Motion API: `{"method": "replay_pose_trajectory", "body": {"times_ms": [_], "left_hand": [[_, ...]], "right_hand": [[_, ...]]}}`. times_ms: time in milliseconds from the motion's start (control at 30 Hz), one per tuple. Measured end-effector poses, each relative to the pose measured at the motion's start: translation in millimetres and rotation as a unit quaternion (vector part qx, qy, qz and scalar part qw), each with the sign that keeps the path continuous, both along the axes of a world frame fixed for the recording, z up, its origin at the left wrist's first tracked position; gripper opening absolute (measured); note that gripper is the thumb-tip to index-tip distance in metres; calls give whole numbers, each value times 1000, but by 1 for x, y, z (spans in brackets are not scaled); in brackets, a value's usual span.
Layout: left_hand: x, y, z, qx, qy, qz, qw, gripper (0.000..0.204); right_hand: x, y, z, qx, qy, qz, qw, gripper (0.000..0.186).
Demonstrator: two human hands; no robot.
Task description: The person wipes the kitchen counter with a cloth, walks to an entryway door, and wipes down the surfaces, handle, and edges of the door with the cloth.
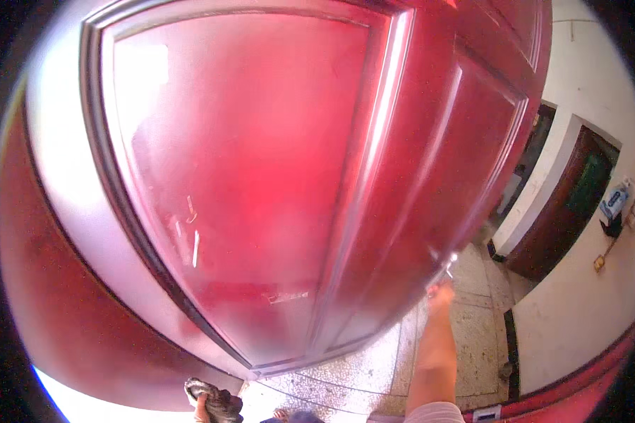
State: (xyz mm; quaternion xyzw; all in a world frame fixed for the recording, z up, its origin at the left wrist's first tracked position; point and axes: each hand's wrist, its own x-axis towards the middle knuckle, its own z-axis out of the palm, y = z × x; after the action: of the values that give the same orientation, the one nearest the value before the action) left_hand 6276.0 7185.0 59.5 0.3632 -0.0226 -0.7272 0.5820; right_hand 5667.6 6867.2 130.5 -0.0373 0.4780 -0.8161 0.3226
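A tall glossy red panelled door [261, 176] fills the view, its long axis upright and its free edge toward the right. The person's right hand [441, 289] reaches straight ahead to that edge, at a small metal fitting [450, 266]; how far the fingers close cannot be told. The left hand [203, 403], low and well apart, grips a dark cloth [219, 402].

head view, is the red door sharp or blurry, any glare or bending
Head view: the glossy red panelled door fills the frame, close and soft, with hazy whitish glare on its upper left panel and a bright streak along the middle moulding; head view: its straight edges bow strongly toward the rim; head view: the right hand at the door edge is slightly blurred, the speckled stone floor sharper.
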Motion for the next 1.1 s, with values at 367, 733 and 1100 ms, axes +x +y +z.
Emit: {"method": "replay_pose_trajectory", "body": {"times_ms": [367,733,1100], "left_hand": [[-12,32,-77,-75,60,-30,995,58],[-36,93,-29,-57,39,-104,992,52],[-82,109,23,110,-50,-42,992,70]], "right_hand": [[14,105,-11,-62,-134,-83,986,23],[64,174,28,-147,-188,-93,967,28],[29,160,74,-174,-237,15,956,32]]}}
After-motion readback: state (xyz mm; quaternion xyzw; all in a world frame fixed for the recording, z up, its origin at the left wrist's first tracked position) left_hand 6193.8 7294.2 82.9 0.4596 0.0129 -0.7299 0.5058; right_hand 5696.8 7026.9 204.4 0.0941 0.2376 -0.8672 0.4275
